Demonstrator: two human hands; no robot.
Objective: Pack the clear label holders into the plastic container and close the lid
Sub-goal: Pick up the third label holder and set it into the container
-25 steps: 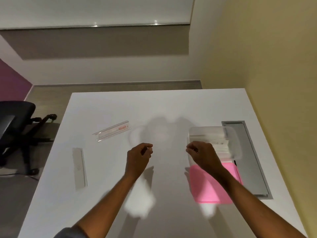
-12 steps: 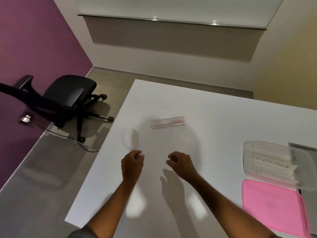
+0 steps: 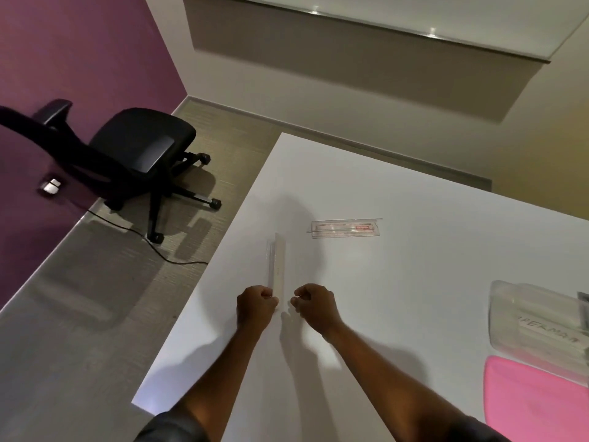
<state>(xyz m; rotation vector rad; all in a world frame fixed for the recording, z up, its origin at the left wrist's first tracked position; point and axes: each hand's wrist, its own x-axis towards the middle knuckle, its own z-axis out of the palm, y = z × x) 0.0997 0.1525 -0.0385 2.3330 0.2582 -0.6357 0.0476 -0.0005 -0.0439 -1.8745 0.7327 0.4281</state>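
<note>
Starting at the left: black office chair (image 3: 137, 151) on the floor off the table's left edge, cable trailing from it. White table (image 3: 414, 282) carries everything else. Near the left edge, a clear label holder (image 3: 276, 266) lies lengthwise, running from the far side toward the near side. Left hand (image 3: 256, 309) is at its near end, fingers curled tight; thumb and fingertips appear to pinch that end, though contact is hard to confirm. Right hand (image 3: 314, 309) sits just beside it, fingers curled into a narrow pinch close to the same end, nothing clearly held. Farther back toward the table's middle, a second label holder (image 3: 345, 229) with red print lies flat, crosswise, apart from both hands. At the right edge, the plastic container (image 3: 538, 323) has more holders inside; can't tell the lid's state. Pink cloth (image 3: 535, 403) lies at the near right corner, touching the container.
</note>
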